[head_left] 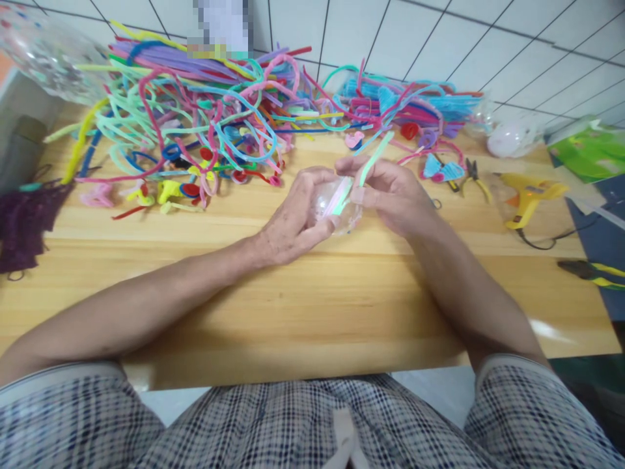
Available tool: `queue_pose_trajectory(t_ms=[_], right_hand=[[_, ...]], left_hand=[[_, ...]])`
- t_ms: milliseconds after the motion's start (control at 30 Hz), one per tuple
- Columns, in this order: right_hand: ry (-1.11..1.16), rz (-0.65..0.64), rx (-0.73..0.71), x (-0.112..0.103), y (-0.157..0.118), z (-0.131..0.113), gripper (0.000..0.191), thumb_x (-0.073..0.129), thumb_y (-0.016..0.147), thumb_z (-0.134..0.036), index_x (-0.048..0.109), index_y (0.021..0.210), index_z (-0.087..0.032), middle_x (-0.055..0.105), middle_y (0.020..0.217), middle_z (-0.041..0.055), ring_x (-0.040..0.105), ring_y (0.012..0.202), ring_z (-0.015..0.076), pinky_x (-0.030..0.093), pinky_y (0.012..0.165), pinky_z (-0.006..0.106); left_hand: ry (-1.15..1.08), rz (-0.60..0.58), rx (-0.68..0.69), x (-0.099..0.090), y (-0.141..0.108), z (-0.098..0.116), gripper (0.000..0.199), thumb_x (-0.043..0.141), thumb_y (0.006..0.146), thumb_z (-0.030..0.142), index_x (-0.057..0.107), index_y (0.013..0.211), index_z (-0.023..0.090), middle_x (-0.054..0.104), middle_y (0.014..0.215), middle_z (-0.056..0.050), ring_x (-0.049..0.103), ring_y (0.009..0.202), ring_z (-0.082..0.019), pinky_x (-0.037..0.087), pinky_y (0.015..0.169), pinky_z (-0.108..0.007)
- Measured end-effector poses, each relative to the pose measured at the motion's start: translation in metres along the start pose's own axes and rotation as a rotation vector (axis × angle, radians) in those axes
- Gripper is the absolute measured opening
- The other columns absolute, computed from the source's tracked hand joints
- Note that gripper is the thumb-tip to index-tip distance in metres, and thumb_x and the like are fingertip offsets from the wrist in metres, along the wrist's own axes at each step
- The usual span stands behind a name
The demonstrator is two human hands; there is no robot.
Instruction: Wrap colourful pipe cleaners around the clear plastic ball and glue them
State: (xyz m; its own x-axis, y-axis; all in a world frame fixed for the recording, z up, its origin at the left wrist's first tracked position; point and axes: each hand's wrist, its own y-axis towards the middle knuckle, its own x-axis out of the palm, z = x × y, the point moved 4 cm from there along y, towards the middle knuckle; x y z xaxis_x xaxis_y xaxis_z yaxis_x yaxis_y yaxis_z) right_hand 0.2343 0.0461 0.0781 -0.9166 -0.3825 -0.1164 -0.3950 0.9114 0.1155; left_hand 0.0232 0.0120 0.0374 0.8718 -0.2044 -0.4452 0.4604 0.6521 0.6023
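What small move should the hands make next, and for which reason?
Probably the right hand should bend the green strip down toward the clear ball: the strip's far end sticks out away from the ball, while the left hand holds the ball.

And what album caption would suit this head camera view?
Left hand cradling a clear round ball, right hand pinching a pale green fuzzy strip, above a light wooden table.

A white wall (415, 39) of large tiles with dark joints stretches from 11 to 2 o'clock. A pale wooden table (303, 312) fills the middle, its glossy top catching a bright glare (551, 331) between 3 and 4 o'clock. A pale surface, perhaps floor (430, 391), shows between 4 and 5 o'clock.
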Motion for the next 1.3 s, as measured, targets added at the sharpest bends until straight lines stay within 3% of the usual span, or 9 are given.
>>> queue_pose_trajectory(t_ms=[333, 567, 767, 900, 1133, 1300], right_hand=[[0.045, 0.048, -0.021, -0.004, 0.002, 0.017, 0.040, 0.108, 0.073, -0.062, 0.082, 0.087, -0.034, 0.084, 0.142, 0.0000, 0.076, 0.139, 0.0340, 0.066, 0.120, 0.056], [0.081, 0.067, -0.017, 0.000, 0.000, 0.015, 0.039, 0.107, 0.076, -0.055, 0.076, 0.078, -0.031, 0.087, 0.132, 0.0006, 0.079, 0.122, 0.0289, 0.070, 0.107, 0.049], [0.097, 0.063, 0.043, 0.001, -0.001, 0.014, 0.034, 0.104, 0.076, -0.047, 0.084, 0.100, -0.033, 0.087, 0.129, 0.0006, 0.079, 0.122, 0.0271, 0.068, 0.114, 0.048], [0.089, 0.050, 0.045, -0.001, 0.000, 0.014, 0.032, 0.104, 0.074, -0.045, 0.086, 0.097, -0.033, 0.087, 0.130, 0.0002, 0.079, 0.122, 0.0273, 0.068, 0.113, 0.046], [0.051, 0.077, 0.032, -0.001, 0.000, 0.015, 0.046, 0.108, 0.072, -0.059, 0.089, 0.105, -0.036, 0.088, 0.129, 0.0003, 0.081, 0.124, 0.0302, 0.070, 0.112, 0.052], [0.088, 0.055, 0.051, 0.001, 0.001, 0.017, 0.048, 0.107, 0.071, -0.058, 0.088, 0.109, -0.035, 0.089, 0.127, 0.0002, 0.081, 0.123, 0.0285, 0.069, 0.112, 0.048]], left_hand=[[-0.031, -0.001, 0.030, 0.002, -0.002, -0.001, 0.066, 0.064, 0.113, 0.062, 0.042, 0.168, 0.034, 0.057, 0.164, -0.017, 0.057, 0.158, -0.041, 0.049, 0.138, -0.069], [-0.022, 0.021, 0.051, 0.003, -0.002, 0.002, 0.063, 0.065, 0.114, 0.058, 0.043, 0.167, 0.033, 0.058, 0.162, -0.017, 0.057, 0.158, -0.040, 0.050, 0.136, -0.068], [0.008, 0.020, 0.040, 0.004, -0.003, 0.002, 0.064, 0.063, 0.114, 0.062, 0.041, 0.167, 0.033, 0.058, 0.163, -0.018, 0.056, 0.158, -0.039, 0.051, 0.136, -0.068], [-0.009, 0.010, 0.027, 0.004, -0.003, 0.001, 0.064, 0.062, 0.115, 0.064, 0.041, 0.167, 0.034, 0.057, 0.163, -0.018, 0.055, 0.160, -0.039, 0.051, 0.136, -0.070], [-0.012, 0.010, 0.043, 0.005, -0.003, 0.000, 0.065, 0.064, 0.114, 0.060, 0.040, 0.169, 0.034, 0.056, 0.164, -0.018, 0.055, 0.159, -0.040, 0.051, 0.136, -0.071], [-0.006, 0.008, 0.046, 0.005, -0.003, 0.000, 0.065, 0.063, 0.114, 0.063, 0.040, 0.168, 0.036, 0.056, 0.164, -0.018, 0.054, 0.160, -0.038, 0.050, 0.137, -0.071]])
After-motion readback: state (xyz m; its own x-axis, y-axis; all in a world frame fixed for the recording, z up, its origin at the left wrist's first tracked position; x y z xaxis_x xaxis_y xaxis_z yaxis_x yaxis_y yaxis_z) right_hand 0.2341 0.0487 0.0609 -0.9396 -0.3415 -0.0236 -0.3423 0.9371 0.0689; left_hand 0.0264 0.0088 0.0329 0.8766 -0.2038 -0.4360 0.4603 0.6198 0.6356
